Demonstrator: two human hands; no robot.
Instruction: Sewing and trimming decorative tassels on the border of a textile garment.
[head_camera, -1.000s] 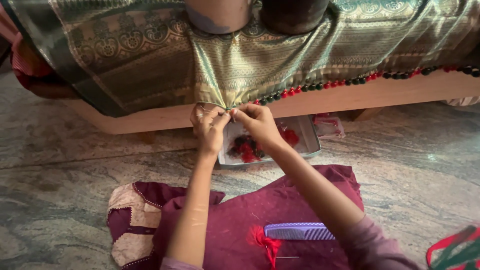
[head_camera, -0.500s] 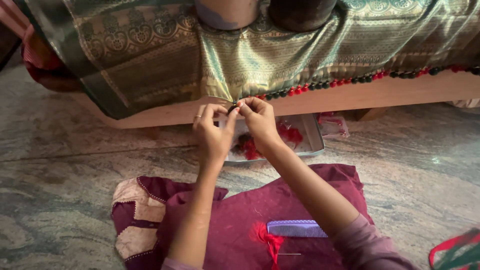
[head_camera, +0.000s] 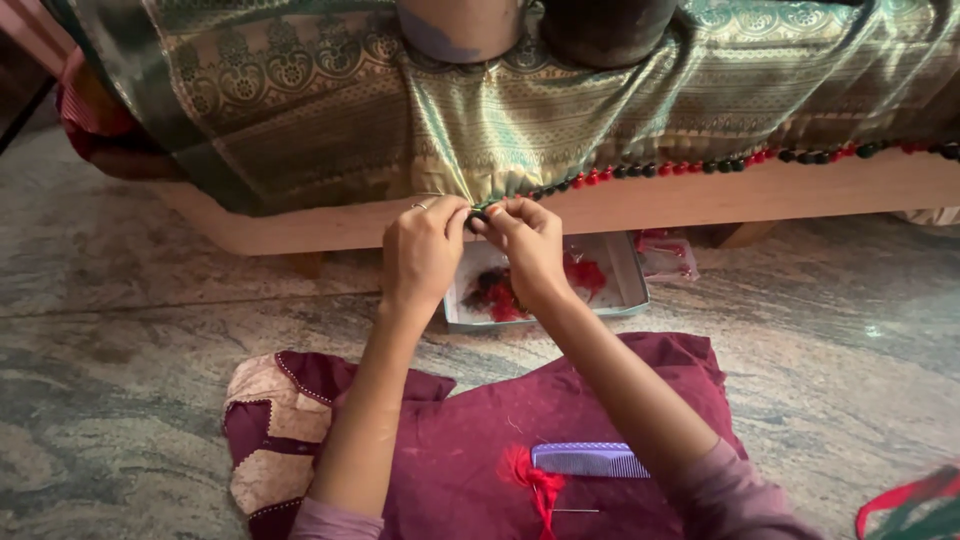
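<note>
Head view, looking down. The shimmering green-and-gold woven silk cloth (head_camera: 520, 110) hangs over the front edge of a low pale wooden platform (head_camera: 640, 200), which serves here as the landmark. At that edge the left hand (head_camera: 425, 250) and the right hand (head_camera: 525, 245) meet, each with fingertips pinched closed on the gathered hem of the cloth; the cloth is bunched between them, apparently so that the border is held taut and steady at one working spot. Running from the hands toward the platform's right end, a row of small red and dark green tassel beads (head_camera: 700, 167) trims the hem. Just below the platform, on the mottled stone floor (head_camera: 120, 330), lies a shallow grey rectangular tray (head_camera: 610, 285) of red and dark thread tufts, placed within easy reach of the hands. Nearer the viewer than the platform, a maroon garment with cream patches (head_camera: 460, 440) carries a lilac plastic comb (head_camera: 590, 460), a red thread tuft (head_camera: 535, 480) and a thin needle (head_camera: 575, 511). Whatever sits between the fingertips is too small to make out; two rounded forms atop the platform are cut off by the frame.
</note>
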